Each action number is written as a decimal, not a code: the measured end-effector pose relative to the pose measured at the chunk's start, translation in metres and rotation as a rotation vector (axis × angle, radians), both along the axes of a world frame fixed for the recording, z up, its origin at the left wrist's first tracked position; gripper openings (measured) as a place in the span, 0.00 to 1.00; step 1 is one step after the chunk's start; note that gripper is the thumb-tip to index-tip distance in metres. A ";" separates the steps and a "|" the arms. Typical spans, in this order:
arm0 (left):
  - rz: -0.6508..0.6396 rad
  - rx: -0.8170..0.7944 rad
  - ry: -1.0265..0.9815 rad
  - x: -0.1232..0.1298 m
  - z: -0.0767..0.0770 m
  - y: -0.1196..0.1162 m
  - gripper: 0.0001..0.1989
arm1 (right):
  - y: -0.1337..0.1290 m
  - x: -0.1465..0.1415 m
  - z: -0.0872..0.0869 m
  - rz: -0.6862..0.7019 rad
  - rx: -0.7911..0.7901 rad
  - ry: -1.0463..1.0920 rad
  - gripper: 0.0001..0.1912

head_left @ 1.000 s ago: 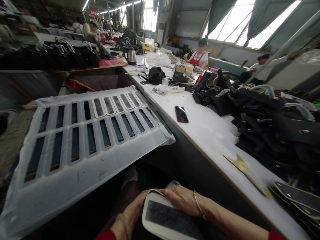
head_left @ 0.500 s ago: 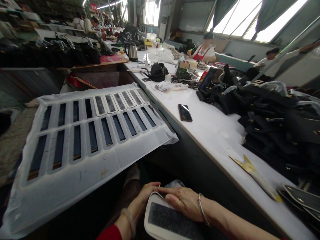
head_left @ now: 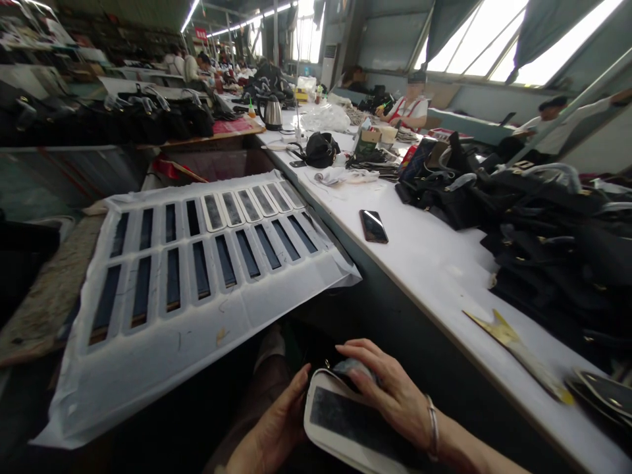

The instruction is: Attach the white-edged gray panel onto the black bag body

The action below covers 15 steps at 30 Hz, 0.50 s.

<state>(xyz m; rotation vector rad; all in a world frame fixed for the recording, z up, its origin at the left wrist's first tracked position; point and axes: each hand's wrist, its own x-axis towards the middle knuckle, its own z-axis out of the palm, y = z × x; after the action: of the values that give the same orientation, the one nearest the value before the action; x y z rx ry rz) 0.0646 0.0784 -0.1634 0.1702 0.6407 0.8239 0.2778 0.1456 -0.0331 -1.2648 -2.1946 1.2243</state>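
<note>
A dark bag [head_left: 355,424] lies low in front of me, its rounded, cream-edged panel with a black rectangular middle facing up. My left hand [head_left: 279,418] holds its left side, thumb along the rim and other fingers mostly hidden. Over its far edge curves my right hand [head_left: 388,395], a bracelet on the wrist, with fingers around a greyish, plastic-looking part [head_left: 353,367]. A small metal fitting [head_left: 326,364] shows at the far rim. To the left, a white covered board [head_left: 197,349] has rows of slots, several holding similar cream-edged panels [head_left: 232,209].
On the white table [head_left: 419,263] at right lie a phone [head_left: 374,226], a yellow-and-white pointed object [head_left: 518,355] and a heap of black bags [head_left: 553,250]. A kettle [head_left: 271,113] and black pouch [head_left: 320,150] stand farther back. A person [head_left: 412,108] sits across.
My right hand has lifted off the panel's corner and moved to its far edge, fingers more spread. My left hand has slid down the left side. The view has shifted slightly left.
</note>
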 end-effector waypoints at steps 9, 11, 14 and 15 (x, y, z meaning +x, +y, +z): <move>-0.014 0.076 -0.076 -0.004 0.022 0.004 0.28 | -0.036 -0.029 0.001 0.120 0.458 -0.128 0.14; -0.015 0.091 -0.048 -0.004 0.026 0.005 0.25 | -0.037 -0.036 0.001 0.117 0.521 -0.157 0.12; -0.041 0.114 -0.041 -0.004 0.027 0.006 0.22 | -0.037 -0.046 0.003 0.121 0.550 -0.180 0.12; -0.046 0.129 -0.052 -0.004 0.026 0.006 0.22 | -0.038 -0.049 0.003 0.117 0.535 -0.188 0.11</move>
<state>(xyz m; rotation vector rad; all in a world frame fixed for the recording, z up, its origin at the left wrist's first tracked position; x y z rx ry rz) 0.0605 0.0845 -0.1374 0.2788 0.5333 0.8232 0.2292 0.1077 -0.0303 -1.0676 -2.5234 0.4998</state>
